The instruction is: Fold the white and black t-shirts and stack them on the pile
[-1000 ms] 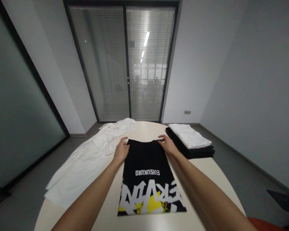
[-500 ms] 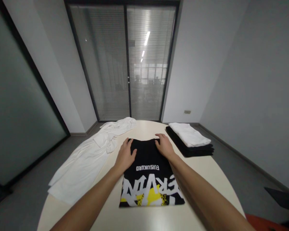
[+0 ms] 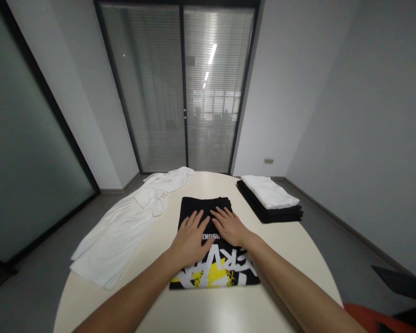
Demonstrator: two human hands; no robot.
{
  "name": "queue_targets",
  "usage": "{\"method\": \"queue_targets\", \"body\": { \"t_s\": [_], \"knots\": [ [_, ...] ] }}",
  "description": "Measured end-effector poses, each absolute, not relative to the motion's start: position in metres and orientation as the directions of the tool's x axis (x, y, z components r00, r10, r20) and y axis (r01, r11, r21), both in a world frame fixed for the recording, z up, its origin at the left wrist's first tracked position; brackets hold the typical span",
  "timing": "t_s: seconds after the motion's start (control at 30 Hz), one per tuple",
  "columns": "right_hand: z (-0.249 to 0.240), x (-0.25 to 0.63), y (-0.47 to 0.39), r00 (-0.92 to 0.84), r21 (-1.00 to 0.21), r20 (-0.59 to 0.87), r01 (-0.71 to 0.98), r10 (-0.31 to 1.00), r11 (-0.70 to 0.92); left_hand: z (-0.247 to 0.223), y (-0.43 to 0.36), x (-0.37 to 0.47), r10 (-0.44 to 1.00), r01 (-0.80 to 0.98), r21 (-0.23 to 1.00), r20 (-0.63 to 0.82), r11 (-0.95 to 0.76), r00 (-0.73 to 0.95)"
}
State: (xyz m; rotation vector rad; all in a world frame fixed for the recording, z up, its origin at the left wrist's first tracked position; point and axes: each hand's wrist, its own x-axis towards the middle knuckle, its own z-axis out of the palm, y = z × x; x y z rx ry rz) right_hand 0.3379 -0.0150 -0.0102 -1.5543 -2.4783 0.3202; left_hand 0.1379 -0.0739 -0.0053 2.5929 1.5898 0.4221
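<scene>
A folded black T-shirt [image 3: 208,203] lies in front of me, its white lettering and yellow print upside down to my view. My left hand [image 3: 192,238] rests flat on its left half with the fingers spread. Flat on the upper right part lies my right hand [image 3: 229,226], fingers stretched out and a little apart. Neither hand grips the cloth. The hands cover part of the small white lettering and part of the large print.
A loose white garment [image 3: 125,226] spreads along the left side of the round table [image 3: 215,314]. At the right back sits a stack of folded black clothes [image 3: 280,215] with a folded white garment [image 3: 268,192] on top. A red chair [image 3: 367,319] shows at lower right.
Both hands have come from the shirt's far corners at the neckline toward me and inward, and now lie flat on its front. The shirt's far edge now looks straight.
</scene>
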Motion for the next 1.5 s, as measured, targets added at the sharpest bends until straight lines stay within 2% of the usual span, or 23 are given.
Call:
{"method": "queue_targets", "body": {
  "t_s": [0.1,0.17,0.33,0.63,0.77,0.83,0.93,1.0,1.13,1.27,1.5],
  "knots": [
    [-0.017,0.348,-0.017,-0.454,-0.294,0.056,0.844,0.889,0.449,-0.003,-0.092,0.145,0.815,0.782,0.235,0.101,-0.578,0.571],
    [-0.019,0.356,-0.015,-0.456,-0.339,0.092,0.822,0.885,0.458,-0.001,-0.101,0.146,0.774,0.745,0.218,0.108,-0.631,0.624],
    [-0.020,0.370,-0.009,-0.439,-0.441,0.124,0.779,0.890,0.446,0.006,-0.113,0.145,0.551,0.518,0.266,0.066,-0.813,0.832],
    [-0.020,0.375,-0.014,-0.458,-0.459,0.130,0.758,0.879,0.463,0.028,-0.117,0.135,0.530,0.491,0.352,0.019,-0.797,0.848],
    [-0.015,0.383,-0.016,-0.488,-0.415,0.174,0.751,0.855,0.513,0.039,-0.104,0.111,0.610,0.541,0.385,0.076,-0.748,0.789],
    [-0.014,0.386,-0.017,-0.481,-0.391,0.217,0.755,0.850,0.527,0.034,-0.091,0.099,0.698,0.607,0.398,0.134,-0.688,0.703],
    [-0.015,0.388,-0.015,-0.355,-0.370,0.286,0.816,0.890,0.445,0.014,-0.067,0.083,0.874,0.774,0.412,0.298,-0.481,0.384],
    [-0.018,0.388,-0.012,-0.266,-0.376,0.289,0.852,0.920,0.365,-0.004,-0.051,0.075,0.907,0.816,0.437,0.352,-0.379,0.233],
    [-0.027,0.385,-0.002,-0.224,-0.417,0.242,0.855,0.944,0.309,-0.028,-0.029,0.066,0.928,0.801,0.497,0.318,-0.335,0.192],
    [-0.030,0.380,0.010,-0.148,-0.469,0.238,0.848,0.960,0.247,-0.034,-0.014,0.066,0.929,0.753,0.577,0.348,-0.317,0.124],
    [-0.025,0.374,0.021,-0.055,-0.468,0.121,0.877,0.991,0.106,-0.032,-0.005,0.067,0.941,0.771,0.576,0.327,-0.273,0.089]
  ]
}}
